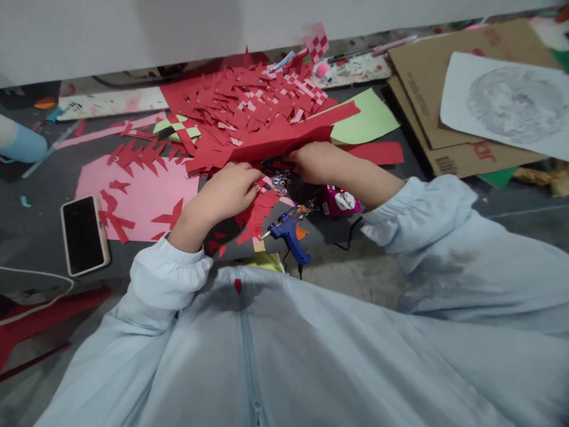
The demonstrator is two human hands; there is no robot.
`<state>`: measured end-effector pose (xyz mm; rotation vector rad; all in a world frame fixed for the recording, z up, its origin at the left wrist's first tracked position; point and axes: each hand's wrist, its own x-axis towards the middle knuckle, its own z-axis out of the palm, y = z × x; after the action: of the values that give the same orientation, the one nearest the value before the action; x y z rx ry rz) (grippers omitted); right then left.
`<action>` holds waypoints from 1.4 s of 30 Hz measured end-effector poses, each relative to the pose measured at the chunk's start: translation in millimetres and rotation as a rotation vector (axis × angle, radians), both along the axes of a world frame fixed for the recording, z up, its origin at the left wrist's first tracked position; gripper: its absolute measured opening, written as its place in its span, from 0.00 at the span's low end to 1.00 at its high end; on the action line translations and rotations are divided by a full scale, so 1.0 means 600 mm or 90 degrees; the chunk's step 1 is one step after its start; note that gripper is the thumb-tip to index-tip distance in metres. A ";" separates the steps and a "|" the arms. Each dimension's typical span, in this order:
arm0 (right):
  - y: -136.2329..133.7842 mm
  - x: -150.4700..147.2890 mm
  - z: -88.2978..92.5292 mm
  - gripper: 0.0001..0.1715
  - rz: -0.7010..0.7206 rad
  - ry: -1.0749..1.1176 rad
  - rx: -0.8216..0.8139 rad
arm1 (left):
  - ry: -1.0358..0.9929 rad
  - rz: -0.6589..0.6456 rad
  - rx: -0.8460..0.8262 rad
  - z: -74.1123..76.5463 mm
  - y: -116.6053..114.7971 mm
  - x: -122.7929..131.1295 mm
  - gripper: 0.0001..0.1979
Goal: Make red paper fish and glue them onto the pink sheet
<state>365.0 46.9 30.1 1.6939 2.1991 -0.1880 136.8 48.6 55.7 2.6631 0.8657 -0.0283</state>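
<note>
A large red paper piece (262,112) built of woven and pointed strips lies across the dark work surface. My left hand (229,190) is curled, its fingers pinched on small red paper bits at the piece's lower edge. My right hand (317,161) is closed on the red paper's lower edge just to the right. Between the two hands lies a cluster of small googly eyes (281,177). A blue glue gun (288,234) rests just below my hands. Loose red scraps (255,216) lie under my left wrist.
A phone (84,234) lies face up at the left beside a pink sheet (142,198). A light green sheet (367,118) and cardboard (444,95) with a pencil drawing (511,104) are at the right. A magenta gadget (340,201) sits under my right wrist.
</note>
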 end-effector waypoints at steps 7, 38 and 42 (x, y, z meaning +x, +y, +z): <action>0.000 0.003 0.001 0.29 0.034 0.045 -0.052 | -0.002 0.016 -0.012 0.003 -0.002 -0.005 0.21; -0.002 0.019 0.008 0.25 0.012 0.105 -0.045 | -0.014 0.011 -0.027 0.010 -0.009 -0.010 0.21; -0.002 0.015 0.015 0.24 0.015 0.104 -0.054 | -0.024 0.014 -0.023 0.009 -0.008 -0.010 0.20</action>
<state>374.2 45.5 39.4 1.6585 2.2902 -0.4211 131.1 44.0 61.1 2.6122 0.8732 0.0114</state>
